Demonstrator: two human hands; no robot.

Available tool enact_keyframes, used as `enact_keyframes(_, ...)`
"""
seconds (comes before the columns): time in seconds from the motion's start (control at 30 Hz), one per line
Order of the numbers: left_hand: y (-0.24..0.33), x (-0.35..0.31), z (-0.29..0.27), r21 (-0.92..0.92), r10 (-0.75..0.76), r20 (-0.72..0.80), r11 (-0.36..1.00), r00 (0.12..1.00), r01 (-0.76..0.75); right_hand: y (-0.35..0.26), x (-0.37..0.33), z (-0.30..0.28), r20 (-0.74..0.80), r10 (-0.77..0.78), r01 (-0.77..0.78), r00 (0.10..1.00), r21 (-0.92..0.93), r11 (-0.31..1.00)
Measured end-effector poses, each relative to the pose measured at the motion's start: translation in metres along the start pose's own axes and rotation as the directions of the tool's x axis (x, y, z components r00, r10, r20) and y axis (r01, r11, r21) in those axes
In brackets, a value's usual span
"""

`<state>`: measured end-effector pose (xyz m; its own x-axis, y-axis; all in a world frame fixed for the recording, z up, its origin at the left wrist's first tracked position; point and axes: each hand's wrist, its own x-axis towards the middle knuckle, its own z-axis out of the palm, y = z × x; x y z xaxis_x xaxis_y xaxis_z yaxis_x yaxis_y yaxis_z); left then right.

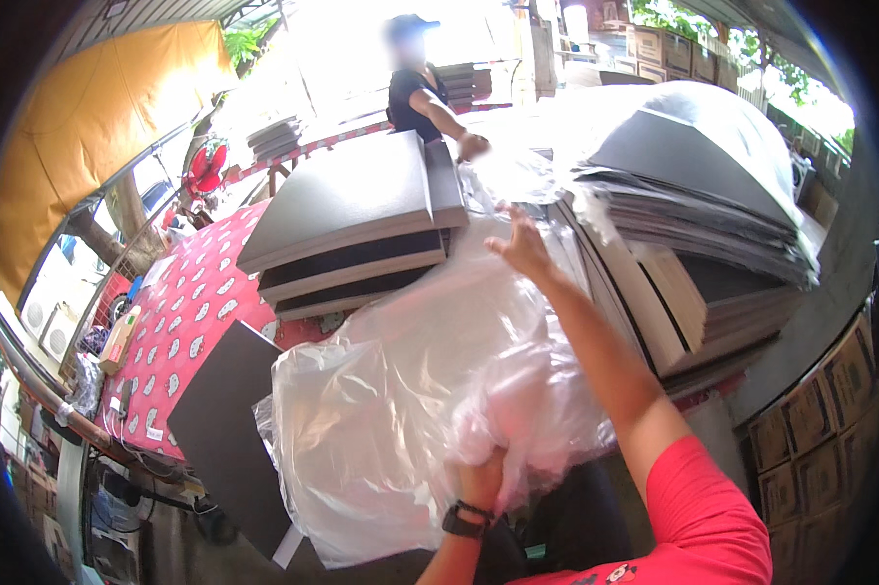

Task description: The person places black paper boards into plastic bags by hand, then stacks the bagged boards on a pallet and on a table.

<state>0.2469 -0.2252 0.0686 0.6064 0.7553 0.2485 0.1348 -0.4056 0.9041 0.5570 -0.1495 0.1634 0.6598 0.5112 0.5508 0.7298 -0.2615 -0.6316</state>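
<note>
A large clear plastic sheet [352, 429] spreads in wrinkles across the near middle. My left hand [482, 476], with a dark watch [466, 520] at the wrist, grips a bunched part of it; folds of plastic partly hide the fingers. My right hand [523, 246] reaches forward over the sheet's far part, fingers apart and holding nothing that I can see. Under the sheet, a dark flat board [227, 419] sticks out on the left. Left of my right hand stands a stack of grey boards [352, 195].
Plastic-wrapped dark boards [693, 195] are piled on the right. A pink patterned cloth [191, 331] covers the table's left side. Across the table, a co-worker [420, 97] stretches an arm toward the boards. Cardboard boxes [815, 429] stand at lower right, a red fan [206, 169] at far left.
</note>
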Motion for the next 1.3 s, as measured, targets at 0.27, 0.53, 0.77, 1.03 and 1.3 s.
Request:
enact_keyframes(0.27,-0.039,0.004,0.023,-0.055,0.022,0.132,0.998,0.991,-0.015,0.114,0.109,0.05,0.15,0.133,-0.185,0.98,0.413,0.892)
enact_keyframes(0.53,-0.026,0.01,0.006,-0.03,0.102,-0.019,0.994,0.995,-0.103,-0.04,-0.078,-0.017,0.642,-0.048,-0.424,0.765,0.559,0.713)
enact_keyframes(0.77,-0.044,0.01,0.009,-0.054,-0.057,0.084,0.997,0.995,0.062,-0.04,-0.209,-0.162,0.052,0.219,-0.18,0.974,0.763,0.621)
enact_keyframes(1.03,-0.061,0.014,0.005,-0.138,-0.135,0.079,0.98,0.988,0.145,-0.065,-0.27,-0.294,-0.668,0.227,0.155,0.708,0.461,0.874)
enact_keyframes(1.3,-0.013,0.012,-0.003,-0.584,-0.361,0.152,0.718,0.92,0.378,-0.04,-0.295,-0.348,-0.742,0.381,0.016,0.551,0.466,0.885)
